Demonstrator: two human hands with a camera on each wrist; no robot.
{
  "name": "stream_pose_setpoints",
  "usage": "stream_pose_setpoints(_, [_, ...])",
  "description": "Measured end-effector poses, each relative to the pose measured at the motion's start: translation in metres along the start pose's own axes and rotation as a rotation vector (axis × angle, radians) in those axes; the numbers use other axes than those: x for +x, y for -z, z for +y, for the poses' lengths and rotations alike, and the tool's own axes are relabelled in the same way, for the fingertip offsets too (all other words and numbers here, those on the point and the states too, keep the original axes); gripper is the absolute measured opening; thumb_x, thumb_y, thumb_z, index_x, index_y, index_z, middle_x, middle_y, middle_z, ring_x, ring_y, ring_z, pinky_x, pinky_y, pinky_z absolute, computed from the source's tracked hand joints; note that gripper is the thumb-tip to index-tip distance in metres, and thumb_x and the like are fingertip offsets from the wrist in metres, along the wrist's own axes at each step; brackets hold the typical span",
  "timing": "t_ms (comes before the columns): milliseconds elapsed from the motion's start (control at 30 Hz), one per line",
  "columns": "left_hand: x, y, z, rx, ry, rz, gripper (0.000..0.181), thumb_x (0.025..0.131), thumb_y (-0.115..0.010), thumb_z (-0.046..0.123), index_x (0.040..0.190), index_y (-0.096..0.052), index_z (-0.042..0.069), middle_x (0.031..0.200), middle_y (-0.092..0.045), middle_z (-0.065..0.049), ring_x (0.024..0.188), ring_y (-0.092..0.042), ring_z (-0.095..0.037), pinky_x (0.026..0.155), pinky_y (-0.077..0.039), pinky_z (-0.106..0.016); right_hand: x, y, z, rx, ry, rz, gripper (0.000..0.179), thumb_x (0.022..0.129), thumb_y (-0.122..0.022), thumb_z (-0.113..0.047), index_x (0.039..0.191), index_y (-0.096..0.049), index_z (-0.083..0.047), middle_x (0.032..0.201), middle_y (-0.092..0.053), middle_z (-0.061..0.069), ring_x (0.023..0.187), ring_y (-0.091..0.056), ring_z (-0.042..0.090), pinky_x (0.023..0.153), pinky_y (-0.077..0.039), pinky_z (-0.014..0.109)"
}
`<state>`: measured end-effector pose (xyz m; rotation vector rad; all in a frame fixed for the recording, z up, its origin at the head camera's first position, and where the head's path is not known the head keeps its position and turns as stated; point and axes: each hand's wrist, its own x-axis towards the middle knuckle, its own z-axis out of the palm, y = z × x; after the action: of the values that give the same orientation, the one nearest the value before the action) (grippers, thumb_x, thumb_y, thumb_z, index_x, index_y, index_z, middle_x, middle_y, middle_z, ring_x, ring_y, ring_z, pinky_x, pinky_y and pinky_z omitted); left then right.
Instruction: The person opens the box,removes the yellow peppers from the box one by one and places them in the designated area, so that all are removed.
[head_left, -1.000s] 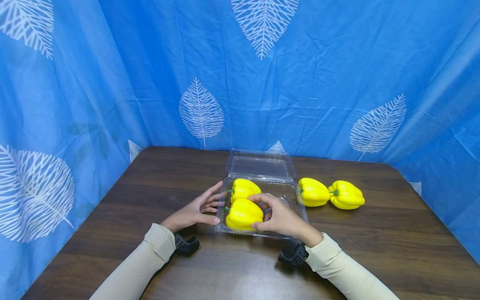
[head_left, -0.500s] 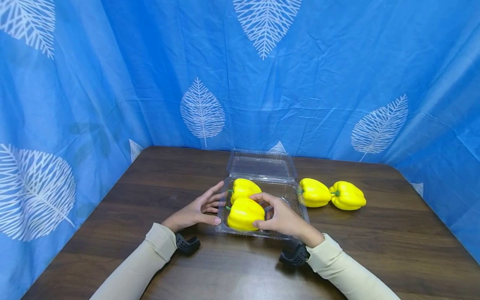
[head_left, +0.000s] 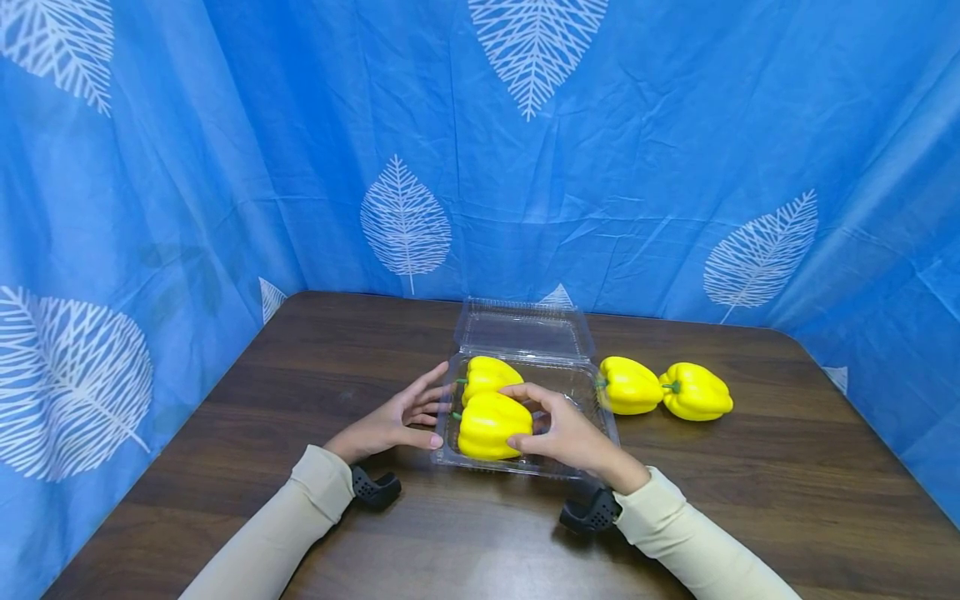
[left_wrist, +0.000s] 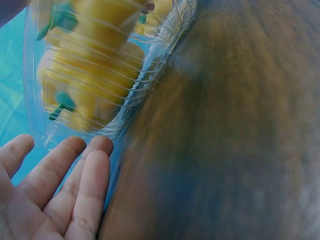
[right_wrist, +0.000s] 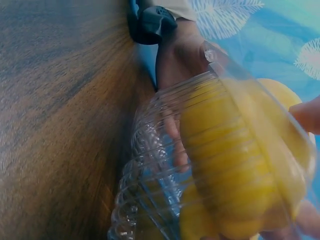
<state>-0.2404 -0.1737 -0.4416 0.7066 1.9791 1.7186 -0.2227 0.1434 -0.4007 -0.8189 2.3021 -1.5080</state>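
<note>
Now the right grip [head_left: 564, 433] holds one pepper [head_left: 489, 427] of four, the left grip [head_left: 386, 425] wide.

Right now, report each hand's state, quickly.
Left hand: open, at the left edge of the clear container.
Right hand: holding the front yellow pepper.

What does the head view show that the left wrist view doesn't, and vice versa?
Only the head view: the beige fabric sleeves, the black wrist-worn devices and the white leaf prints on the blue curtain.

Only the left wrist view: the palm of the left hand, and a close side-on look at the clear plastic container's ribbed wall.

Both: that hand, that container, the yellow green-stemmed bell peppers inside it, and the brown wooden table.
</note>
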Motion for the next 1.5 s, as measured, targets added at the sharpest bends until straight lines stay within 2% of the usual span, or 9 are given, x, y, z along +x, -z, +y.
stream_pose_setpoints(200, [-0.001,0.000,0.000,0.003,0.004,-0.002,0.113,0.096,-0.082,0.031,0.176,-0.003,0.013,0.175,-0.024,-0.027,0.155,-0.037,-0.048,0.124,-0.034,-0.064,-0.001,0.001,0.000,0.060,-0.021,-0.005,0.063,0.098,-0.076,-0.011,0.153,-0.051,0.007,0.146,-0.058,0.024,0.127,-0.057,0.035,0.101,-0.058,0.034])
stream_pose_setpoints(467, [-0.001,-0.001,0.003,0.013,0.022,0.007,0.112,0.097,-0.081,0.030,0.176,-0.003,0.015,0.176,-0.025,-0.025,0.156,-0.037,-0.045,0.125,-0.036,-0.060,-0.001,0.003,0.002,0.127,-0.042,-0.010,0.063,0.101,-0.075,-0.013,0.155,-0.049,0.007,0.153,-0.054,0.026,0.133,-0.055,0.040,0.108,-0.055,0.045])
stream_pose_setpoints(733, [0.000,0.000,0.000,0.001,0.018,0.005,0.113,0.096,-0.082,0.031,0.176,-0.003,0.015,0.176,-0.025,-0.025,0.155,-0.037,-0.046,0.125,-0.034,-0.062,-0.002,0.004,0.001,0.171,-0.026,-0.010,0.065,0.100,-0.075,-0.012,0.156,-0.048,0.007,0.155,-0.050,0.028,0.132,-0.055,0.039,0.101,-0.057,0.028])
stream_pose_setpoints(1200, [0.001,0.000,-0.001,-0.008,0.001,-0.008,0.113,0.097,-0.081,0.029,0.176,-0.002,0.014,0.176,-0.024,-0.026,0.155,-0.036,-0.047,0.124,-0.034,-0.063,-0.004,0.009,-0.002,0.135,0.071,0.009,0.067,0.097,-0.079,-0.011,0.155,-0.049,0.008,0.155,-0.052,0.029,0.131,-0.059,0.040,0.103,-0.056,0.029])
stream_pose_setpoints(1367, [0.000,0.000,-0.001,0.000,-0.006,-0.015,0.113,0.097,-0.081,0.029,0.176,-0.002,0.014,0.176,-0.023,-0.026,0.156,-0.036,-0.047,0.125,-0.036,-0.060,-0.005,0.013,-0.001,0.132,0.075,0.024,0.068,0.097,-0.080,-0.013,0.155,-0.050,0.008,0.154,-0.053,0.027,0.128,-0.061,0.036,0.103,-0.056,0.031])
stream_pose_setpoints(1500, [0.001,0.001,-0.001,-0.001,-0.007,-0.018,0.113,0.097,-0.081,0.030,0.176,-0.002,0.014,0.176,-0.023,-0.025,0.157,-0.035,-0.047,0.125,-0.035,-0.060,-0.007,0.016,0.002,0.123,0.090,0.027,0.067,0.098,-0.079,-0.014,0.155,-0.051,0.006,0.154,-0.055,0.024,0.129,-0.062,0.027,0.104,-0.056,0.030])
